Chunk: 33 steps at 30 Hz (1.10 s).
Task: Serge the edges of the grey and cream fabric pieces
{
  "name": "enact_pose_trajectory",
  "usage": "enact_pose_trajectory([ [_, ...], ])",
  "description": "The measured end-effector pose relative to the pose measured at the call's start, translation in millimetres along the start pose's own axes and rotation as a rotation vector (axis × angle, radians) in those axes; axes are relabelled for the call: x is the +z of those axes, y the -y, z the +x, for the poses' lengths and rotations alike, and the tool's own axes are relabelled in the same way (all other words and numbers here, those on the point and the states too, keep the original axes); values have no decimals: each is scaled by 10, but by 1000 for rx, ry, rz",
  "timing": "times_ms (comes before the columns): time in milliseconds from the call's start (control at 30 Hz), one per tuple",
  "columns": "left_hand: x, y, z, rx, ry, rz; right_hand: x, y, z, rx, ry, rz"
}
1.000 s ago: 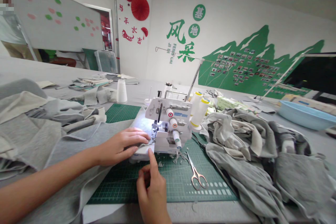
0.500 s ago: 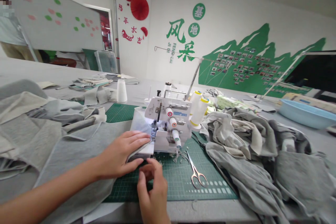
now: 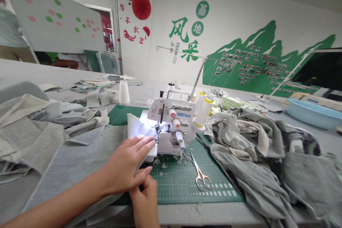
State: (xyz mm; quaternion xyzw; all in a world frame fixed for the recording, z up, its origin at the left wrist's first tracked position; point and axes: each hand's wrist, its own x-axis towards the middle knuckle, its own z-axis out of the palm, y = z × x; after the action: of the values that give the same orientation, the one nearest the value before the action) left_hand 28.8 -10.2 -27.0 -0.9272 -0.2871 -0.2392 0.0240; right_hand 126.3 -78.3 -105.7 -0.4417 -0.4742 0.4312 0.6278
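Note:
A piece of grey fabric (image 3: 104,142) lies across the left of the green cutting mat, with one corner turned up on the bed of a white overlock sewing machine (image 3: 173,121). My left hand (image 3: 133,160) rests flat on this fabric, fingers stretched toward the lit presser foot (image 3: 157,133). Just below it, my right hand (image 3: 144,192) is closed at the fabric's right edge, and the left thumb crosses over it. Its fingertips are partly hidden behind my left hand. Small scissors (image 3: 200,174) with copper-coloured handles lie on the mat, right of both hands.
Grey cloth pieces (image 3: 34,124) are heaped at left; a larger heap (image 3: 248,156) lies at right. Thread cones (image 3: 203,110) stand behind the machine, another white cone (image 3: 124,92) farther left. Lint dots the cutting mat (image 3: 176,185). A blue basin (image 3: 315,112) sits far right. A person (image 3: 12,35) stands far left.
My right hand has shifted left and down, under the left thumb. The fabric by the presser foot has moved, its corner now raised higher on the machine bed. My left hand stays nearly in place.

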Motion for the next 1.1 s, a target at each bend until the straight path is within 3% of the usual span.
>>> enact_pose_trajectory([
  [267,-5,-78,41,-62,-35,4,-112,-119,-30,-33,-19,47],
  [800,-84,-40,-118,73,-29,24,-219,-295,-67,-96,-89,65],
  [1100,-39,-137,-185,48,-44,34,-183,-193,-96,-73,-222,50],
])
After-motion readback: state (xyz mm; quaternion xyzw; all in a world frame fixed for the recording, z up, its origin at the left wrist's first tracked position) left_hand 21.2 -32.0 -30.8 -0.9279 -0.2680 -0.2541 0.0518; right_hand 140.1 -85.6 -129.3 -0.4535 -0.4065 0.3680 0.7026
